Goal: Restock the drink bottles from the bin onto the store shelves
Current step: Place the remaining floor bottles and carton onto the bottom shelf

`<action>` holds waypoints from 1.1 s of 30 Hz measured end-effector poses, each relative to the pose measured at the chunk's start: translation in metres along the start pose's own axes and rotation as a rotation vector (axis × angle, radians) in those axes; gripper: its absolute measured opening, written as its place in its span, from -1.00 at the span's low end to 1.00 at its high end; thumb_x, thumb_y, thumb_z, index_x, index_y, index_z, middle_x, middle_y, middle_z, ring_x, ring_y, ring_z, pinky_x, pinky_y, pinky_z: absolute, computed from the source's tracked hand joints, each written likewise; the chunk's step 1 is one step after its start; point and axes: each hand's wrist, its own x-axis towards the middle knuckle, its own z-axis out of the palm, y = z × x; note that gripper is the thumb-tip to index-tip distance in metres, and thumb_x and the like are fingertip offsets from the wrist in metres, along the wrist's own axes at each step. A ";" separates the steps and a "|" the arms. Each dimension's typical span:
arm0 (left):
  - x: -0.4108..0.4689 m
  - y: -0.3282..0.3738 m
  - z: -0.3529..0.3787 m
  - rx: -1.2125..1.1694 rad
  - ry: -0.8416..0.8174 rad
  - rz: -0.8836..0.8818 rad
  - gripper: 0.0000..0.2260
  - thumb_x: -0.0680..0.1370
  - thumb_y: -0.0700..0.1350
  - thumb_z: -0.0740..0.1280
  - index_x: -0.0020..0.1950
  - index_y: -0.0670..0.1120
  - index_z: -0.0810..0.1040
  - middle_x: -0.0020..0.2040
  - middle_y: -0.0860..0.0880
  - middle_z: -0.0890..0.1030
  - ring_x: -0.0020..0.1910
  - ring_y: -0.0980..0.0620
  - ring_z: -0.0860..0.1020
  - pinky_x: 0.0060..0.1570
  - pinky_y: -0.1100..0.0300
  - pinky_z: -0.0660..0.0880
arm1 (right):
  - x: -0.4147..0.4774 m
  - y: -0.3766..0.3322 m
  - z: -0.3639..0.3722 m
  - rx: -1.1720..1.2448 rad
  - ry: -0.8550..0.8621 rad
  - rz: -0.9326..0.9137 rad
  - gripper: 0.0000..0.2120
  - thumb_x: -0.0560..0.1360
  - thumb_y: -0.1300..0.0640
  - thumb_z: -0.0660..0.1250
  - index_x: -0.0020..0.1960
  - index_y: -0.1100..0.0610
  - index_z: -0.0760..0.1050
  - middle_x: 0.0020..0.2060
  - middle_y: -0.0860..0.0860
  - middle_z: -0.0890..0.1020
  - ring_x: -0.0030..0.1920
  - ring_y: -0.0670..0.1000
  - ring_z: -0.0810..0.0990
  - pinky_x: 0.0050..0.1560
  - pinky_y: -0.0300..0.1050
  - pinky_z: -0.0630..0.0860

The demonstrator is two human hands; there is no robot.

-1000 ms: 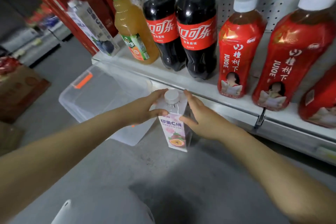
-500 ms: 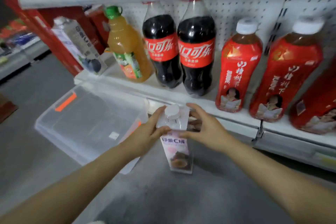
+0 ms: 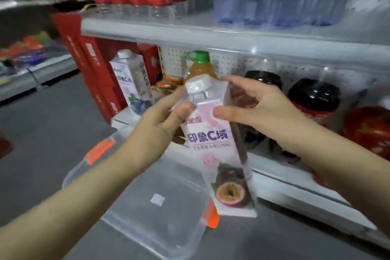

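Note:
A pink-and-white passion fruit juice carton (image 3: 219, 154) with a white cap hangs in the air in front of the lower shelf (image 3: 295, 177). My left hand (image 3: 160, 126) grips its upper left side, thumb on the front. My right hand (image 3: 261, 112) holds its upper right side, thumb on the front face and fingers behind. The carton tilts, cap toward the shelf. Below it on the floor lies the clear plastic bin (image 3: 147, 207) with orange latches.
On the lower shelf stand a blueberry carton (image 3: 135, 82), an orange juice bottle (image 3: 200, 65), two cola bottles (image 3: 312, 99) and red juice bottles (image 3: 367, 129). The upper shelf (image 3: 211, 36) carries water bottles. Red boxes (image 3: 88, 65) stand at the left.
Both hands have raised the carton from near the floor to the level of the lower shelf. My view has swung upward, bringing the upper shelf into sight.

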 end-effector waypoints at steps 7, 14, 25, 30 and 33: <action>0.041 -0.005 -0.097 -0.001 0.018 0.144 -0.47 0.61 0.09 0.25 0.54 -0.02 0.24 0.39 0.02 0.49 0.28 0.05 0.53 0.25 -0.05 0.49 | 0.075 -0.049 0.047 -0.014 -0.067 -0.188 -0.14 0.08 -0.26 0.57 0.35 -0.23 0.42 0.18 -0.26 0.60 0.14 -0.32 0.54 0.12 -0.33 0.44; 0.068 -0.044 -0.143 -0.023 -0.073 0.108 -0.36 0.58 0.02 0.32 0.58 -0.01 0.11 0.51 -0.01 0.33 0.45 -0.02 0.36 0.38 -0.11 0.36 | 0.124 -0.025 0.089 -0.027 -0.123 -0.164 -0.14 0.27 0.07 0.59 0.47 -0.14 0.27 0.34 -0.11 0.53 0.40 -0.13 0.42 0.43 0.07 0.36; 0.088 -0.123 -0.141 -0.154 -0.041 -0.098 -0.40 0.56 -0.36 0.29 0.53 0.00 0.21 0.39 0.01 0.47 0.33 0.11 0.49 0.27 0.25 0.45 | 0.146 0.056 0.151 0.142 -0.046 -0.029 -0.24 0.33 0.49 0.49 0.28 -0.14 0.30 0.29 -0.13 0.53 0.29 -0.13 0.49 0.31 -0.05 0.49; 0.107 -0.141 -0.145 -0.192 -0.034 -0.106 -0.44 0.58 -0.35 0.26 0.53 -0.02 0.23 0.41 0.04 0.46 0.34 0.10 0.47 0.33 0.13 0.43 | 0.162 0.065 0.158 0.136 -0.011 -0.003 -0.29 0.38 0.46 0.46 0.29 -0.11 0.29 0.26 -0.18 0.53 0.32 -0.12 0.49 0.32 -0.07 0.48; 0.125 -0.155 -0.145 -0.207 0.012 -0.074 -0.49 0.60 -0.28 0.26 0.53 -0.05 0.25 0.42 0.02 0.44 0.37 0.04 0.44 0.38 0.06 0.39 | 0.179 0.066 0.159 0.009 0.014 -0.016 -0.34 0.44 0.34 0.47 0.37 -0.07 0.27 0.28 -0.15 0.50 0.30 -0.13 0.50 0.36 -0.08 0.45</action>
